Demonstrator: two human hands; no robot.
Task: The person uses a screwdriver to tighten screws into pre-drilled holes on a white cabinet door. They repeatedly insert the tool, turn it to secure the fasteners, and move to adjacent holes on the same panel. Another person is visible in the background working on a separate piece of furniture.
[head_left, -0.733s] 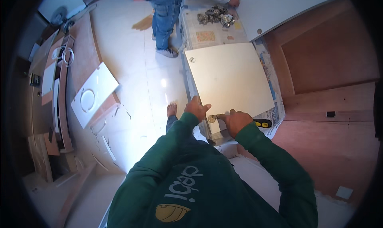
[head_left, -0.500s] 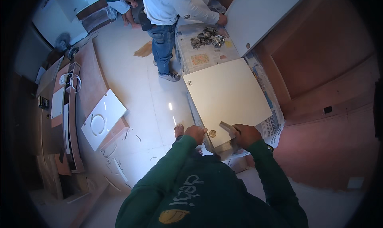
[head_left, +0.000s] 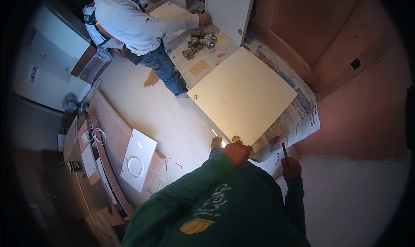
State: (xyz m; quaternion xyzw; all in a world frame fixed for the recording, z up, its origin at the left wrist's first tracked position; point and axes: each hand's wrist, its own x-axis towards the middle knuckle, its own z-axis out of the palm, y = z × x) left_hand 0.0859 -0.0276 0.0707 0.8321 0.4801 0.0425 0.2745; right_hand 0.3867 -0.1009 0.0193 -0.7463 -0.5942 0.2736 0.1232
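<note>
A cream-coloured square door panel (head_left: 246,95) lies flat on newspaper in front of me, with a round hinge hole (head_left: 236,139) near its closest corner. My left hand (head_left: 237,154) is closed at that corner, its fingers curled on the edge; their tips are partly hidden. To the right, off the panel, my right hand (head_left: 292,167) is closed around a thin, flat, dark bar-like tool (head_left: 284,150). The tool points upward and shows edge-on, so its exact kind cannot be told.
A co-worker in a white top (head_left: 129,20) stands ahead, one hand at an upright white panel (head_left: 227,13). Crumpled dark-stained wads (head_left: 201,43) lie on the newspaper. Leftward on the floor are a white panel with a ring (head_left: 139,160) and long wooden boards (head_left: 114,111). A fan (head_left: 70,103) stands beyond.
My right hand has drawn back from the panel, rightward and nearer me, with the tool. My left hand has shifted right onto the near corner. The view has turned.
</note>
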